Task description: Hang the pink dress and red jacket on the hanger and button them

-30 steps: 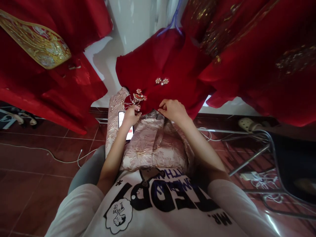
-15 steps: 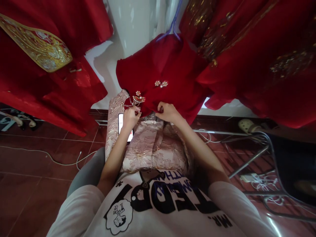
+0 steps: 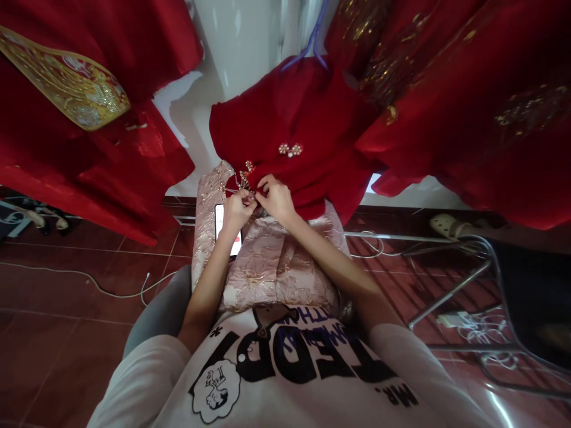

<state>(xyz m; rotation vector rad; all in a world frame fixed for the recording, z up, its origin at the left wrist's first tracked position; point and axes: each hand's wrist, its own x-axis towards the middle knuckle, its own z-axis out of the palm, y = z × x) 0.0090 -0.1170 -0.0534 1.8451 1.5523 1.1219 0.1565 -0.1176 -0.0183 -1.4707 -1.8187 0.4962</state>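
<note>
- Bending inward in the head view, both forearms reach forward over the brocade [image 3: 256, 276] on the lap, and the 2 hands meet near the garment's lower left edge.
- The left hand [image 3: 238, 208] curls, knuckles up, thumb and forefinger clamped on the red garment [image 3: 303, 113] beside the ornament [image 3: 245, 175].
- The right hand [image 3: 277, 201] arches just beside it, its forearm slanting across the brocade, fingers bent towards the left fingertips; whether they grip something I cannot tell.
- The garment hangs in front, below a purple hanger [image 3: 307, 59], its hem over the brocade, its clasp [image 3: 291, 150] above the hands.
- The phone [image 3: 219, 223] lies partly under the left wrist.
- Compared with 0.5 s ago, the right hand has crossed to the left hand and covers part of the ornament; the left hand has barely moved.
</note>
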